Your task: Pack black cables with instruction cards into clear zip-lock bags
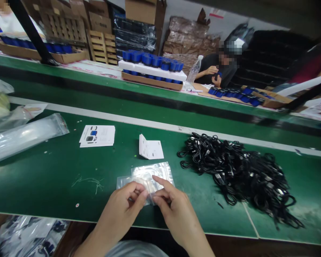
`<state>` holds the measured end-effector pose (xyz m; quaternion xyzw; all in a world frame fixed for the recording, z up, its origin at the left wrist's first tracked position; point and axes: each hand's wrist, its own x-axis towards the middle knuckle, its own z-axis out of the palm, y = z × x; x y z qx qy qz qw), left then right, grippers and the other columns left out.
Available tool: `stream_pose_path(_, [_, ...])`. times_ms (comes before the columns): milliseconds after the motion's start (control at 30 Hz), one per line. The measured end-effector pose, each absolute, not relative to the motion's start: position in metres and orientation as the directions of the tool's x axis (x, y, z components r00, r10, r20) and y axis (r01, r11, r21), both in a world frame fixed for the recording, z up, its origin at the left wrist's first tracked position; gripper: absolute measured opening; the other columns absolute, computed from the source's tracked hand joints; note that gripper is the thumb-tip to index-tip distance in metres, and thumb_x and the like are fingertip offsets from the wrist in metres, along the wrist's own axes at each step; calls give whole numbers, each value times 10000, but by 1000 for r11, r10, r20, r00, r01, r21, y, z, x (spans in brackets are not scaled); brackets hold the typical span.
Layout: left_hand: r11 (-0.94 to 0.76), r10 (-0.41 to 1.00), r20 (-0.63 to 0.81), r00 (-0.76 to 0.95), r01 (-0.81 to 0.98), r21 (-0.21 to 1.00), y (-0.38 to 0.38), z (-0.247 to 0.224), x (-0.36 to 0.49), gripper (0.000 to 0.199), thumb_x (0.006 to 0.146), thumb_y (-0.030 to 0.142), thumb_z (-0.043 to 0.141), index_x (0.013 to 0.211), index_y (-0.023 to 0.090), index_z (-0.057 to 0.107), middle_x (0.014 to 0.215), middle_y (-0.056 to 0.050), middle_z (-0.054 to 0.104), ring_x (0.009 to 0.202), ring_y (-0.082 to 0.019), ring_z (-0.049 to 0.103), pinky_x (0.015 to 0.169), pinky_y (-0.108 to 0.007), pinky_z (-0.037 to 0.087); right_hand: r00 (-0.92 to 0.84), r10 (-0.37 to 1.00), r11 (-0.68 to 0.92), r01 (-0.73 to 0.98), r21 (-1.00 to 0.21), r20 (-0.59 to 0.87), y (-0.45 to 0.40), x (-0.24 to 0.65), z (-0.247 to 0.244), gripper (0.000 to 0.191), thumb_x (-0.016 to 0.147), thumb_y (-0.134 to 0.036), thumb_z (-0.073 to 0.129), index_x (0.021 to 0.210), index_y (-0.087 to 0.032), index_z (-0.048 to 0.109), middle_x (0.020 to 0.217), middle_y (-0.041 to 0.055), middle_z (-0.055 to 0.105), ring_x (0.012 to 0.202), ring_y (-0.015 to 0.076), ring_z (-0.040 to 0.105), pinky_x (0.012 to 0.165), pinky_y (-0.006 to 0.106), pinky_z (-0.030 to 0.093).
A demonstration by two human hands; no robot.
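My left hand pinches the edge of a clear plastic bag close to the table's front edge. On the bag's other side, my right hand has thumb and fingers closed at its edge, the index finger stretched forward. Beneath and just beyond lie more clear bags, flat on the table. A folded white leaflet stands partly open behind them. Farther left is a small pile of printed leaflets. To the right spreads a large heap of black coiled cables.
A green table carries everything nearby. Large clear plastic bags lie at the left. Beyond the white strip, a raised ledge holds trays of blue round items and a plastic bottle. A co-worker sits opposite. A box of packed bags is below left.
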<state>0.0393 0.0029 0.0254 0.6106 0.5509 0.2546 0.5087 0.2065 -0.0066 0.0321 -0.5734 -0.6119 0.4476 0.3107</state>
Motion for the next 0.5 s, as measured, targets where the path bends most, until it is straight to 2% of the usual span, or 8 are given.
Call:
stream_pose_path(200, [126, 932, -253, 259, 422, 898, 0, 30, 39, 248, 868, 425, 509, 868, 201, 616, 778, -11, 704, 724, -168, 681, 642, -235, 522, -84, 991, -71, 296, -953, -100, -8, 198, 28, 224, 796, -94, 539, 935, -242, 444, 625, -83, 573, 597, 133, 571, 618, 234, 410])
stream_pose_path(333, [166, 935, -273, 225, 405, 899, -4, 37, 40, 242, 844, 422, 538, 869, 200, 631, 806, -16, 713, 734, -167, 681, 621, -212, 517, -73, 992, -78, 269, -960, -101, -10, 190, 27, 213, 791, -102, 535, 852, -246, 390, 653, -73, 566, 622, 135, 569, 613, 234, 410])
stream_pose_path(500, [144, 947, -248, 204, 418, 897, -7, 44, 42, 259, 852, 386, 501, 721, 203, 628, 694, 3, 683, 621, -147, 635, 522, -188, 456, -53, 990, -110, 252, -961, -127, -13, 185, 28, 248, 766, -105, 572, 806, -247, 373, 634, -76, 577, 613, 138, 569, 607, 236, 405])
